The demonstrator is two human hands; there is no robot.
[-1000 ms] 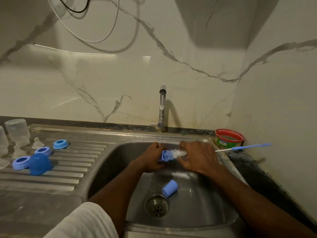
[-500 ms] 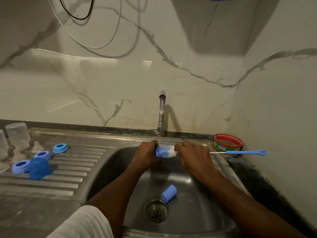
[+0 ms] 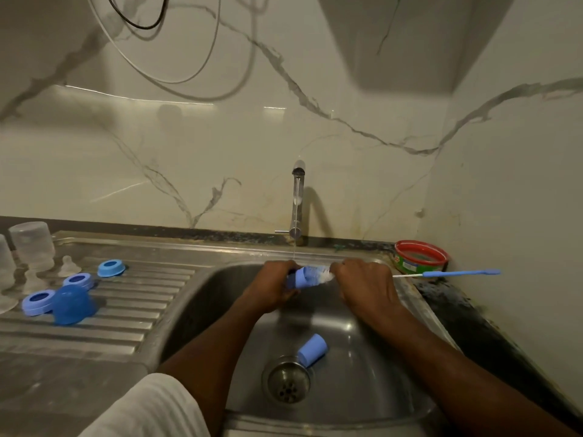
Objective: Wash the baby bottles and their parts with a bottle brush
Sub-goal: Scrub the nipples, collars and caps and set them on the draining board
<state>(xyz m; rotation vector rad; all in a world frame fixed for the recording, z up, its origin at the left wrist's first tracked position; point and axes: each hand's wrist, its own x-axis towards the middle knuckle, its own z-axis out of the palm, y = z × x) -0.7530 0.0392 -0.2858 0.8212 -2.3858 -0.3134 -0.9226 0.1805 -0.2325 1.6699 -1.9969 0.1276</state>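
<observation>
Both hands' fingers (image 3: 339,269) around brush (image 3: 318,274).

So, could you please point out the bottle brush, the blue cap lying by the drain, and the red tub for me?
bottle brush (image 3: 460,273): head view, on its blue handle.
blue cap (image 3: 312,349): head view, on its side wall.
red tub (image 3: 421,260): head view, on its front wall just below the red rim.

Single view only, head-mounted, wide-angle. Looks forward and down from above the sink (image 3: 362,383), facing the marble back wall (image 3: 220,146) and tap (image 3: 297,203). Close range: both forearms enter from the bottom edge. Drainboard (image 3: 126,310) runs off frame at left; side wall (image 3: 520,184) at right.
</observation>
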